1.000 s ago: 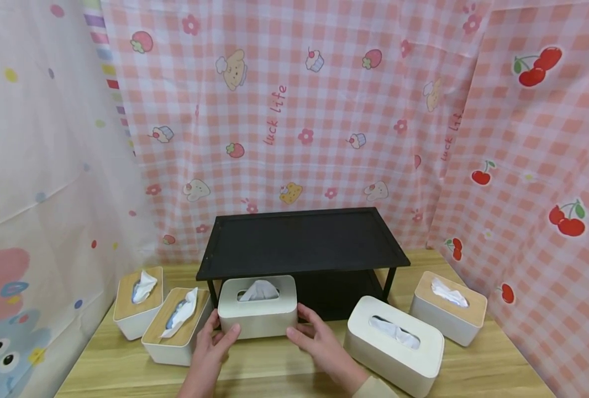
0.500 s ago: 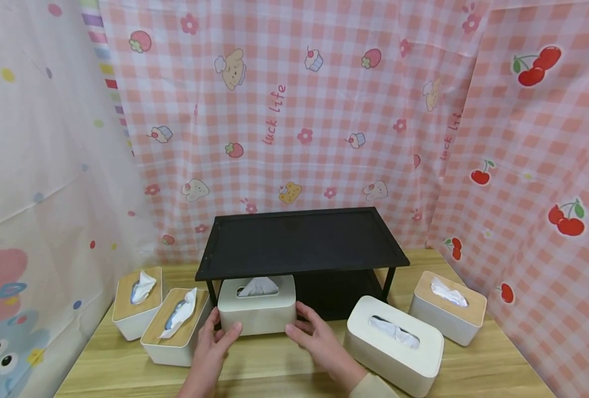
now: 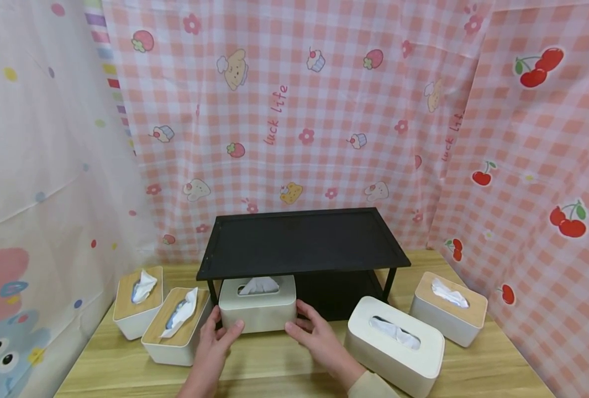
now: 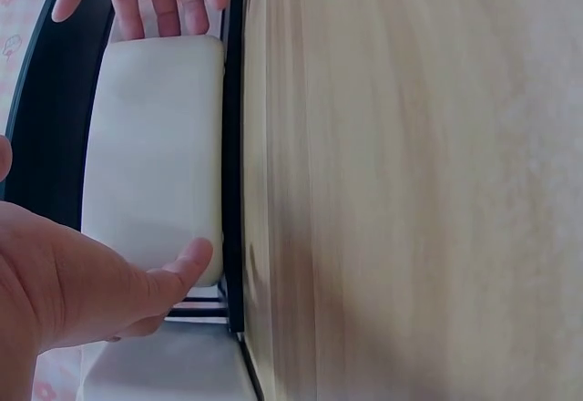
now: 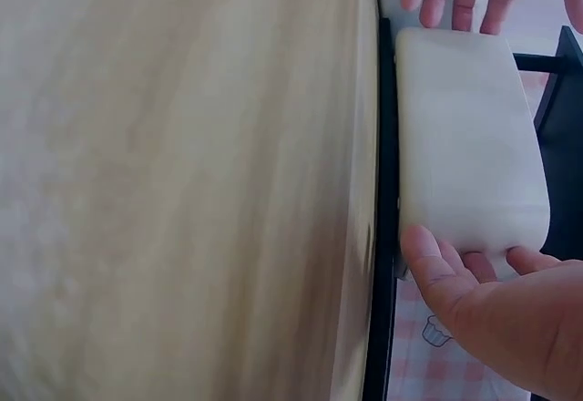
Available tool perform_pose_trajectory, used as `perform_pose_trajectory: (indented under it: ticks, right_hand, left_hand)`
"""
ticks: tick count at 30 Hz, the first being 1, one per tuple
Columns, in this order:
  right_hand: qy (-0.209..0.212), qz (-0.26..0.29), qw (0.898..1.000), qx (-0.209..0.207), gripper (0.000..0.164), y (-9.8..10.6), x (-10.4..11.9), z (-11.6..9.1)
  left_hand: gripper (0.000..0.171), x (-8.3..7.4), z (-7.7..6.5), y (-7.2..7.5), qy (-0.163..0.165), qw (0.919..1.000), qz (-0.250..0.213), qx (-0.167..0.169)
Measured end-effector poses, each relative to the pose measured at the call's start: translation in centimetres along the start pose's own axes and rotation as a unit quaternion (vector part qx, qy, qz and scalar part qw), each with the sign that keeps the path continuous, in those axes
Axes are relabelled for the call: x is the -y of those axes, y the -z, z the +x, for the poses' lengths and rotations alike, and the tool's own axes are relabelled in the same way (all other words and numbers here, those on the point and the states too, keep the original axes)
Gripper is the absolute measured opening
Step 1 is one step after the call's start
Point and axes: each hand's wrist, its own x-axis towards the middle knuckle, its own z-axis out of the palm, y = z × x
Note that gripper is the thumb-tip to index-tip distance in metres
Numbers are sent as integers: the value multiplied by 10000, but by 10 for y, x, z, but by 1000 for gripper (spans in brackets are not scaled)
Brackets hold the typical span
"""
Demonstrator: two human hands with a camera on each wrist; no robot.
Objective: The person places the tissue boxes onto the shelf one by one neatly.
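A cream tissue box [image 3: 258,316] with a tissue showing in its top slot sits at the left part of the black shelf's lower level, its rear under the upper board. My left hand [image 3: 214,344] holds its left end, the thumb on the front face near the corner. At the opposite end my right hand [image 3: 320,340] grips, its thumb at the front corner and its fingers along the side. Both wrist views show the smooth front of the box [image 4: 150,146] between the two hands, against the black rail of the shelf [image 5: 387,173].
A two-level black shelf [image 3: 304,243] stands at the back. Two wood-topped tissue boxes, one farther left [image 3: 137,304] and one nearer [image 3: 177,326], lie left of it. To the right are an all-cream tissue box [image 3: 396,345] and a wood-topped tissue box [image 3: 448,307].
The tissue box between my hands has slid slightly backward, deeper under the shelf's upper board. Both hands have kept their hold and moved a little with it.
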Motion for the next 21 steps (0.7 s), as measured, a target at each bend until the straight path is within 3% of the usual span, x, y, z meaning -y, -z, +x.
perform_pose_trajectory:
  ticks: [11, 21]
  right_hand:
    - [231, -99, 9997, -54, 81, -2, 0, 0]
    - [180, -287, 9994, -40, 80, -1, 1, 0]
  left_hand:
    - [104, 0, 0, -2, 73, 9999, 94, 114]
    - [107, -5, 4, -5, 175, 9995, 86, 244]
